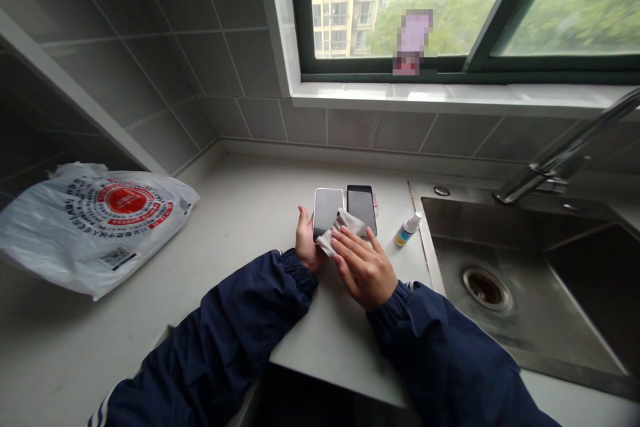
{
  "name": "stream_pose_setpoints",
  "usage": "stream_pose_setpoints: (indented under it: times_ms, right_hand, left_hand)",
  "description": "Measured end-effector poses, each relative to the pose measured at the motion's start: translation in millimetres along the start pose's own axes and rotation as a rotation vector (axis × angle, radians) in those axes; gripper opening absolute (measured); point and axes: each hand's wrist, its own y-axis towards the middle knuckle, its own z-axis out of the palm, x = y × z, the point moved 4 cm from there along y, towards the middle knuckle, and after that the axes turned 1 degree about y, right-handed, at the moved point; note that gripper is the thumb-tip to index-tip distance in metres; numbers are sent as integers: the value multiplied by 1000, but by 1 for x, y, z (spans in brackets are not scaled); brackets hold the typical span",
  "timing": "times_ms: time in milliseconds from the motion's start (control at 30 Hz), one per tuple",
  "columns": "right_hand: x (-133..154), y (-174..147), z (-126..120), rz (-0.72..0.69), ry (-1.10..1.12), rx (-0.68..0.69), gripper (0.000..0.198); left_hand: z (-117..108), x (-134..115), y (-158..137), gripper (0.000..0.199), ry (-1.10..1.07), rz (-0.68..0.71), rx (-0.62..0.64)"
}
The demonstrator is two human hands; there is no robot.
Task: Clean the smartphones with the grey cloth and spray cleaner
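My left hand [307, 243] grips a white-edged smartphone [327, 208] by its lower left side, thumb pointing up along the edge. Across the phone's lower right part lies a light grey wiping cloth [327, 241], pressed down under the fingers of my right hand [367, 268]. A second, dark smartphone [362, 203] rests on the counter just right of the first, its lower part partly covered by the cloth and fingers. Beside my right hand stands a small white spray bottle [407, 229] with a blue and yellow label.
A white plastic bag [100, 230] with red print sits on the counter [240, 213] at left. To the right is a steel sink [540, 333] with a chrome faucet [540, 170]. Behind the counter rise a tiled wall and a window sill [370, 93].
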Motion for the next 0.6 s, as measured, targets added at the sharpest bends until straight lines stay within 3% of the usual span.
stream_pose_setpoints:
  times_ms: [233,500,600]
  right_hand:
    - [-12,-4,1,86,-107,19,39]
    - [-22,-3,3,235,-257,79,53]
    - [-27,0,1,291,-303,85,61]
  left_hand:
    - [1,4,-1,71,20,51,129]
    - [7,13,-5,68,129,23,233]
    - [6,18,-9,68,190,-58,307]
